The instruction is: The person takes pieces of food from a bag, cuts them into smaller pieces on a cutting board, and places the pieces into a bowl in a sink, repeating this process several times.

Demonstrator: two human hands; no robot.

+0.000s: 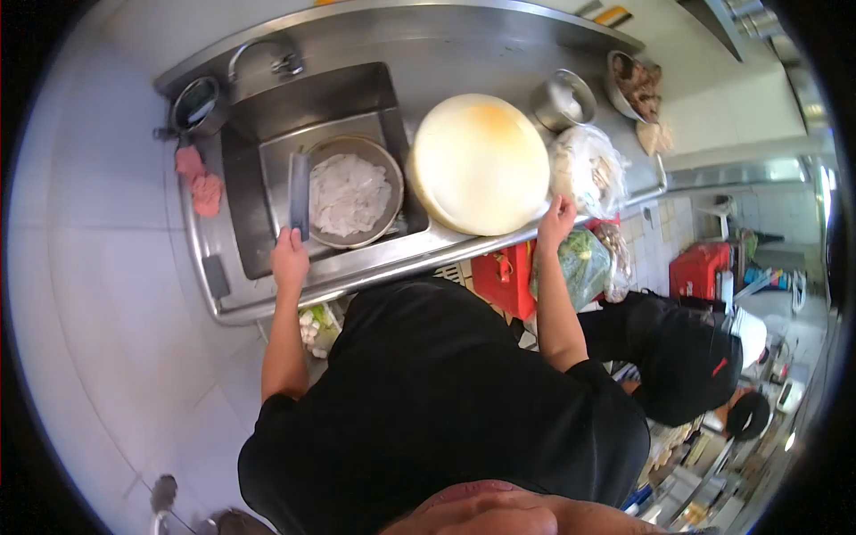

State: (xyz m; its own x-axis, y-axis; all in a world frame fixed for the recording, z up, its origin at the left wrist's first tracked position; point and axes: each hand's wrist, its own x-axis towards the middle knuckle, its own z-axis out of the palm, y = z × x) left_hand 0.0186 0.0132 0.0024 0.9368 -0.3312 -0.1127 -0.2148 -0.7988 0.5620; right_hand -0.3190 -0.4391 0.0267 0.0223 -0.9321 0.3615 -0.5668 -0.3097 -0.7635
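My left hand (290, 260) is closed round the handle of a cleaver (300, 192), whose broad blade points away from me over the sink. Just right of the blade, a metal bowl (392, 218) of pale, whitish sliced food (349, 194) stands in the sink. My right hand (556, 221) is at the counter's front edge, fingers pinched at the near side of a clear plastic bag (588, 169) with pale contents. Between my hands lies a thick round cutting board (481, 165), bare apart from a yellowish stain.
A steel pot (563, 100) and a bowl of brown meat (635, 87) stand behind the bag. Pink cloths (201, 183) lie left of the sink (245, 196), near a faucet (285, 64). Below the counter are a red crate (501, 281) and bagged greens (575, 272). Co-workers (687, 357) are at right.
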